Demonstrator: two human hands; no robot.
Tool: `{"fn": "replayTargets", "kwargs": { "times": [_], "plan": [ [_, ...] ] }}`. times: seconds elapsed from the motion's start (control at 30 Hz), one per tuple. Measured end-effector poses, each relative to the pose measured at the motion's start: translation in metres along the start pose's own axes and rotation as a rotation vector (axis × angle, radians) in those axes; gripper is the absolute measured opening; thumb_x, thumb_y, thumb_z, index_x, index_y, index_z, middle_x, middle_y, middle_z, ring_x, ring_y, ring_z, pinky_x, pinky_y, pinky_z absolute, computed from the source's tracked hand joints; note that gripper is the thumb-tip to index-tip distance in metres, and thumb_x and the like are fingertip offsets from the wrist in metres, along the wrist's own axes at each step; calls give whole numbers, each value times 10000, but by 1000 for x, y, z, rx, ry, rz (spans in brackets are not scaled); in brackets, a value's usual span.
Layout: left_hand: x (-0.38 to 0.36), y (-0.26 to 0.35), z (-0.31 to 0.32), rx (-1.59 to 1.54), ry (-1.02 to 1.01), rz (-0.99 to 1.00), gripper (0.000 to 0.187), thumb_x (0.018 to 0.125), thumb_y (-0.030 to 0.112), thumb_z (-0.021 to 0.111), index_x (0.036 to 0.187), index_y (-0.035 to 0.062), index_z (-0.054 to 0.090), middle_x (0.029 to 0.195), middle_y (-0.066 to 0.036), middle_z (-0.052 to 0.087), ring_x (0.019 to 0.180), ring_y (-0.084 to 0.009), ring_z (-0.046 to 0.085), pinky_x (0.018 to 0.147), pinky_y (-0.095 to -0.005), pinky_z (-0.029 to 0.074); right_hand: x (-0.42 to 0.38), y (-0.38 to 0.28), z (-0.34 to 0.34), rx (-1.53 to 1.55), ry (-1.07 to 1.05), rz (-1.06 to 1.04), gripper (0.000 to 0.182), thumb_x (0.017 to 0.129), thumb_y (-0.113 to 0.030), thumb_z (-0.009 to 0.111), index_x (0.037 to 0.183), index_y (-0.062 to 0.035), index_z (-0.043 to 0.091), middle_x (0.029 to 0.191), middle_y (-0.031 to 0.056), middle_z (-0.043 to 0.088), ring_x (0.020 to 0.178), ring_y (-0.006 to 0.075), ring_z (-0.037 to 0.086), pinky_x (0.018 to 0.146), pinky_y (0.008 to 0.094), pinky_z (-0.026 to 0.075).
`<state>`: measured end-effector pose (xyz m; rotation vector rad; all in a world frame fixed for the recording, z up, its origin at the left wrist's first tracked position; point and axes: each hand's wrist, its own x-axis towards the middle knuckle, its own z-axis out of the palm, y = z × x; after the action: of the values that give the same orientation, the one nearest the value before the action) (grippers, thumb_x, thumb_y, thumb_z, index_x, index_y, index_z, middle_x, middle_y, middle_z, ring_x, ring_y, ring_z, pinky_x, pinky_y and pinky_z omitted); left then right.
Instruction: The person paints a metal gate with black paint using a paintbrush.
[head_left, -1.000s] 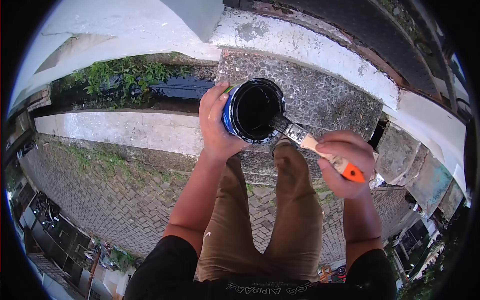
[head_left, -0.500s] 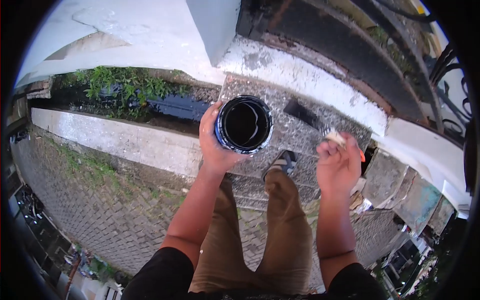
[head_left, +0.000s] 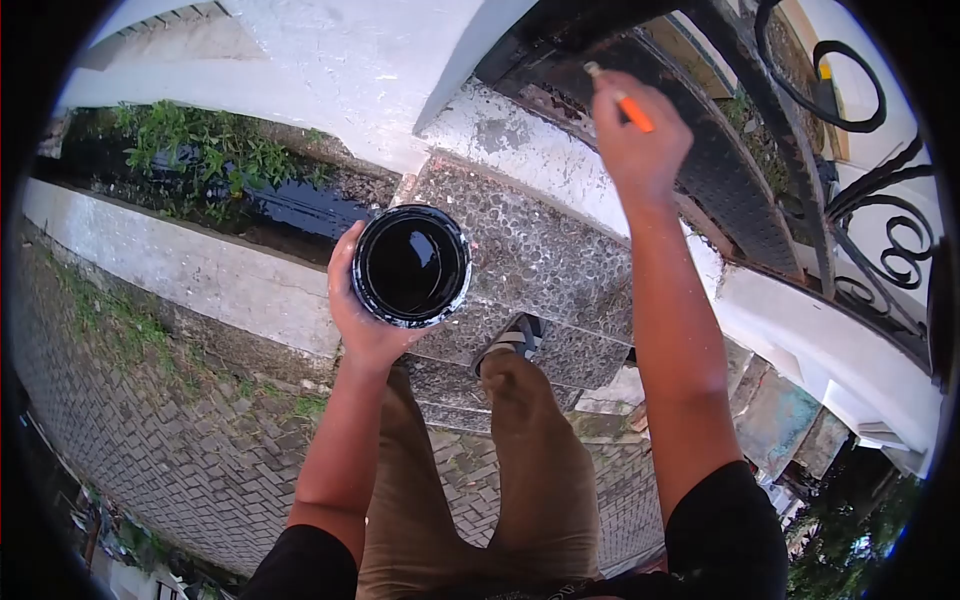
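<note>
My left hand (head_left: 362,318) is wrapped round the left and lower side of an open can of black paint (head_left: 412,266), held above the stone step. Dark glossy liquid shows inside, and smears cover the rim. At the upper right, my right hand (head_left: 640,135) grips a paintbrush by its orange-ended handle (head_left: 635,113). The pale part of the brush (head_left: 592,69) points up and left, over the black metal gate (head_left: 565,65). Its bristles are hard to make out against the dark metal.
A speckled stone step (head_left: 540,255) lies below, with my sandalled foot (head_left: 515,340) on it. On the left runs a water-filled ditch (head_left: 300,215) with green plants (head_left: 205,160). White walls (head_left: 330,70) and curled black ironwork (head_left: 850,90) stand ahead.
My right hand has moved up and left with the brush, from over the step to the gate. The can and my left hand appear lower and further left, and the whole view has shifted.
</note>
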<state>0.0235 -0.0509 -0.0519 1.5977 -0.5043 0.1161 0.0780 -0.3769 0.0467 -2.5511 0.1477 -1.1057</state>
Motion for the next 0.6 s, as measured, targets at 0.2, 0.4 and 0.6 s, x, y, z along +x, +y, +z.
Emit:
{"fn": "replayTargets", "kwargs": {
  "times": [0.2,0.4,0.6],
  "plan": [
    [-10,-6,-13,-1,1,-6,1203,578,310,977,1502,94,236,1494,-222,353,1334,-360,461,1124,-497,393,1,-31,-33,-56,21,-100,150,802,-92,797,940,-54,754,797,105,722,659,206,694,601,293,537],
    [-11,0,-11,39,-49,-10,1204,598,344,969,1515,125,219,1518,-239,305,1338,-376,455,1115,-505,408,-1,3,6,-56,22,-118,110,805,-89,783,906,-72,741,790,103,716,648,236,694,610,308,556],
    [-10,3,-9,12,-66,23,1200,604,369,967,1517,128,227,1497,-254,340,1318,-376,480,1094,-504,433,-16,-15,-1,-112,80,-105,104,789,-65,775,873,-53,715,778,110,720,643,244,698,602,296,551]
  ]
}}
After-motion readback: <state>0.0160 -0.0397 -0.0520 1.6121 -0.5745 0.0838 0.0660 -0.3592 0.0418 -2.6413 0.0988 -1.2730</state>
